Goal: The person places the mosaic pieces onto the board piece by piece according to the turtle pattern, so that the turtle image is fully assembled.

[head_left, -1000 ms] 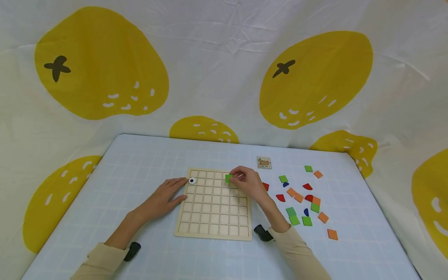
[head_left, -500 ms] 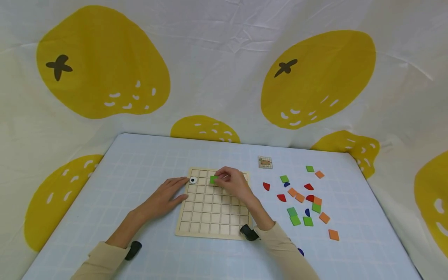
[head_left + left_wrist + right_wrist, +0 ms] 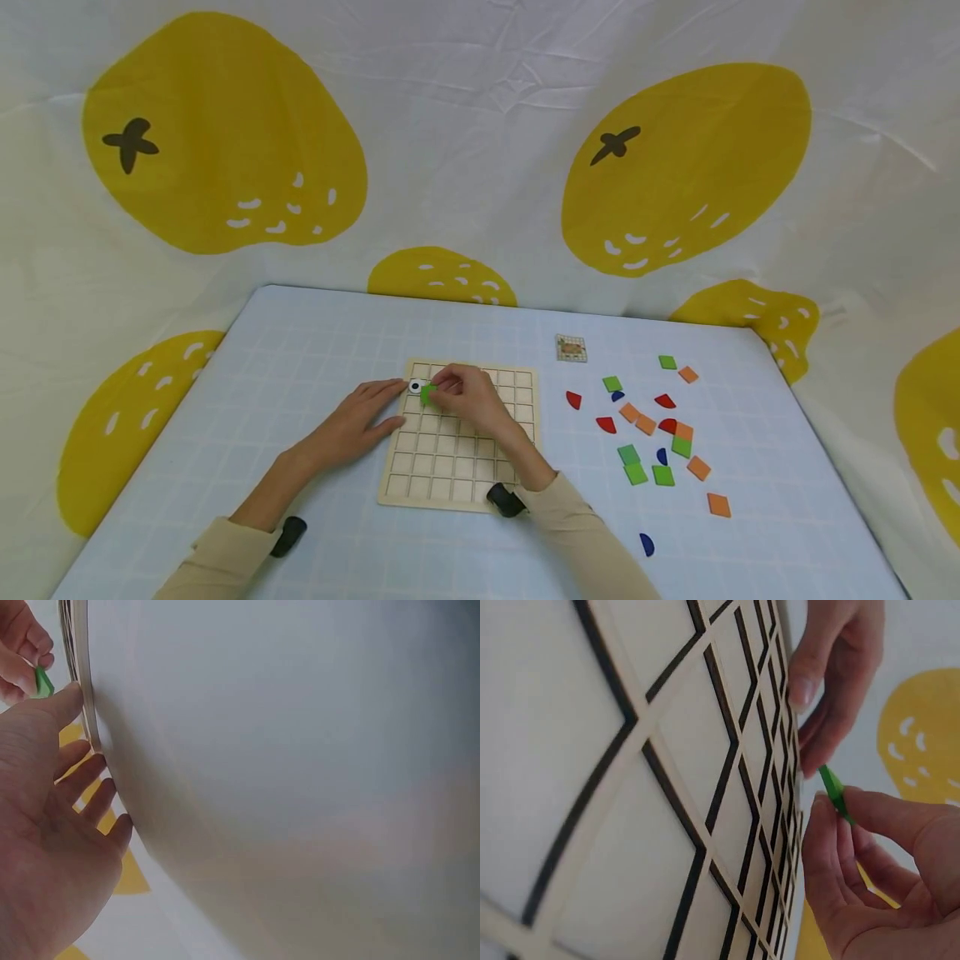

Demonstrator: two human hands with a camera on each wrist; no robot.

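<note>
A wooden grid board [image 3: 420, 487] lies on the table, a round white piece with a black dot [image 3: 415, 386] in its upper left part. My right hand [image 3: 474, 403] pinches a green square tile [image 3: 427, 394] between thumb and fingers, over the board just right of the round piece. In the right wrist view the green tile [image 3: 832, 789] is tilted between the fingertips. My left hand [image 3: 345, 429] rests at the board's left edge, fingers extended; in the left wrist view its fingertips [image 3: 96, 766] touch the board's side [image 3: 84, 682].
Right of the board lie scattered green squares [image 3: 663, 475], orange squares [image 3: 718, 505], red quarter-circles [image 3: 606, 425] and blue half-circles [image 3: 647, 545]. A small picture card [image 3: 572, 348] lies behind the board's right corner. A patterned cloth [image 3: 465, 125] hangs behind the table.
My right hand has carried the green square tile leftward across the board, from its upper right part to beside the round piece. The left hand has stayed at the left edge.
</note>
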